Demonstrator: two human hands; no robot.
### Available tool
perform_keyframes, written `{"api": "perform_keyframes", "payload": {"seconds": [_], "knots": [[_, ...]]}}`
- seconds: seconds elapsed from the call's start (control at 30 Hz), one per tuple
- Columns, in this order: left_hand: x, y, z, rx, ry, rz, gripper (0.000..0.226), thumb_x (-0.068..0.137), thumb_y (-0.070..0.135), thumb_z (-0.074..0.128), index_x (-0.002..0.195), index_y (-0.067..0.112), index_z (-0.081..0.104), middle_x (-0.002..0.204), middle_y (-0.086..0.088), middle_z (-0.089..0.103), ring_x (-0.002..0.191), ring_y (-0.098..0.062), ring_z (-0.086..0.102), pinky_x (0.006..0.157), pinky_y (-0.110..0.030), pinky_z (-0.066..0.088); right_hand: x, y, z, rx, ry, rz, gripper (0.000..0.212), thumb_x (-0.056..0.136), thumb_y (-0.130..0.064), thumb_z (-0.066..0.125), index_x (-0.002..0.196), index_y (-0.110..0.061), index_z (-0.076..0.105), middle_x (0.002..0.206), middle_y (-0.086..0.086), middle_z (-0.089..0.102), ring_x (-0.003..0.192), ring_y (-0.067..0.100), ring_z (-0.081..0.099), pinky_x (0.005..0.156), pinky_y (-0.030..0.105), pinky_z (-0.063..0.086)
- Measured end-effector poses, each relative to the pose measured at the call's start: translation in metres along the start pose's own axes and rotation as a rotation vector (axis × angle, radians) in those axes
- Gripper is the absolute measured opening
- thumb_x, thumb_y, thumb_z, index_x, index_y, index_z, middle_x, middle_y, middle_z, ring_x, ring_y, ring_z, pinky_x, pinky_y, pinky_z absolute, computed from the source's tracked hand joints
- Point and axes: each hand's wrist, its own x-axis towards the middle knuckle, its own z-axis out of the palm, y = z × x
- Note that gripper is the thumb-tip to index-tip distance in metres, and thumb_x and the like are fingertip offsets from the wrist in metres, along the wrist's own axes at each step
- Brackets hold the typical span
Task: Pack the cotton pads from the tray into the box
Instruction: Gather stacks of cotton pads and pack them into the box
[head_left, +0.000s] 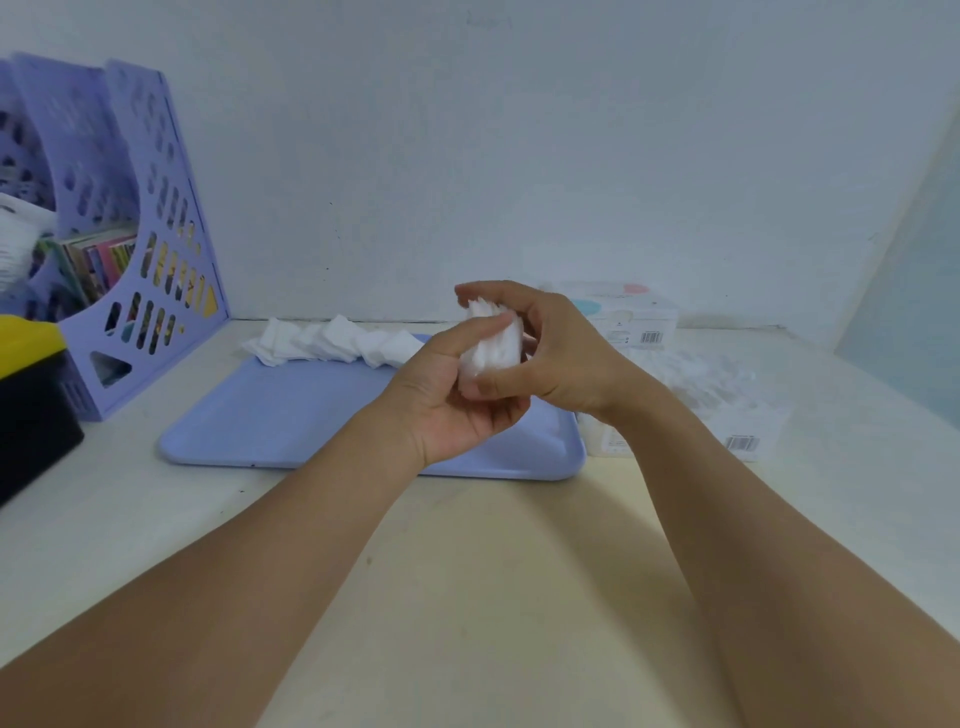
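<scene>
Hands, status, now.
Left hand: holding the pad stack.
Right hand: gripping the same stack.

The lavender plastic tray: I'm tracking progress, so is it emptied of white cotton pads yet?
Not empty. A row of white cotton pads lies along the far edge of the lavender plastic tray.

What we cannot make out

Our hands hide the tray's far right corner; the box print is too blurred to read.

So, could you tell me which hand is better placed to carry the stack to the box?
Probably the right hand: it grips the stack too, and the box lies on its side.
</scene>
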Motion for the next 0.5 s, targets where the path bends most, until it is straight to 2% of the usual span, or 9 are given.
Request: {"api": "perform_keyframes", "payload": {"seconds": [0.1, 0.2, 0.3, 0.37, 0.43, 0.5], "knots": [[0.0003, 0.0029, -0.0037, -0.099, 0.004, -0.019, 0.019, 0.084, 0.020, 0.066, 0.099, 0.011, 0.071, 0.091, -0.003, 0.070, 0.080, -0.016, 0.069, 0.071, -0.027, 0.056, 0.0015, 0.0009, 0.0034, 0.017, -0.046, -0.008, 0.094, 0.062, 0.004, 0.091, 0.143, -0.019, 0.051, 0.126, 0.003, 0.065, 0.110, 0.014, 0.068, 0.095, 0.031, 0.057], [-0.0003, 0.0049, -0.0056, -0.159, -0.048, -0.033, 0.028, 0.088, 0.029, 0.059, 0.102, 0.010, 0.072, 0.101, -0.006, 0.068, 0.092, -0.019, 0.066, 0.084, -0.031, 0.052, 0.0019, 0.0017, 0.0024, -0.018, 0.015, -0.049, 0.095, 0.062, -0.003, 0.094, 0.143, -0.024, 0.051, 0.115, 0.005, 0.068, 0.103, 0.014, 0.069, 0.093, 0.032, 0.058], [0.0003, 0.0033, -0.0034, -0.053, -0.056, -0.034, 0.037, 0.089, 0.041, 0.061, 0.114, 0.016, 0.069, 0.104, -0.005, 0.070, 0.094, -0.021, 0.069, 0.086, -0.038, 0.055, 0.0014, 0.0022, -0.0008, -0.081, 0.010, -0.057, 0.090, 0.063, -0.007, 0.093, 0.141, -0.026, 0.052, 0.112, -0.001, 0.067, 0.102, 0.010, 0.068, 0.090, 0.028, 0.057], [0.0017, 0.0024, -0.0055, 0.053, -0.009, -0.015, 0.028, 0.089, 0.038, 0.068, 0.107, 0.018, 0.074, 0.106, -0.003, 0.070, 0.098, -0.020, 0.070, 0.093, -0.039, 0.054, 0.0014, 0.0026, -0.0025, -0.116, -0.046, -0.041, 0.091, 0.065, -0.003, 0.089, 0.144, -0.025, 0.049, 0.113, -0.004, 0.066, 0.102, 0.009, 0.068, 0.089, 0.026, 0.056], [0.0002, 0.0026, -0.0060, 0.113, 0.015, -0.006, 0.015, 0.091, 0.028, 0.068, 0.091, 0.018, 0.079, 0.101, -0.002, 0.072, 0.092, -0.017, 0.071, 0.086, -0.033, 0.055, 0.0015, 0.0039, -0.0028, -0.110, -0.097, -0.008, 0.100, 0.066, 0.001, 0.088, 0.149, -0.028, 0.041, 0.123, -0.002, 0.061, 0.104, 0.010, 0.067, 0.088, 0.025, 0.057], [-0.0021, 0.0027, -0.0046, 0.136, 0.024, -0.017, 0.013, 0.093, 0.023, 0.066, 0.091, 0.017, 0.077, 0.096, -0.001, 0.073, 0.086, -0.015, 0.071, 0.079, -0.029, 0.056, 0.0011, 0.0051, -0.0016, -0.094, -0.106, 0.015, 0.104, 0.067, -0.002, 0.090, 0.152, -0.031, 0.036, 0.131, -0.001, 0.057, 0.109, 0.008, 0.064, 0.089, 0.024, 0.056]]}}
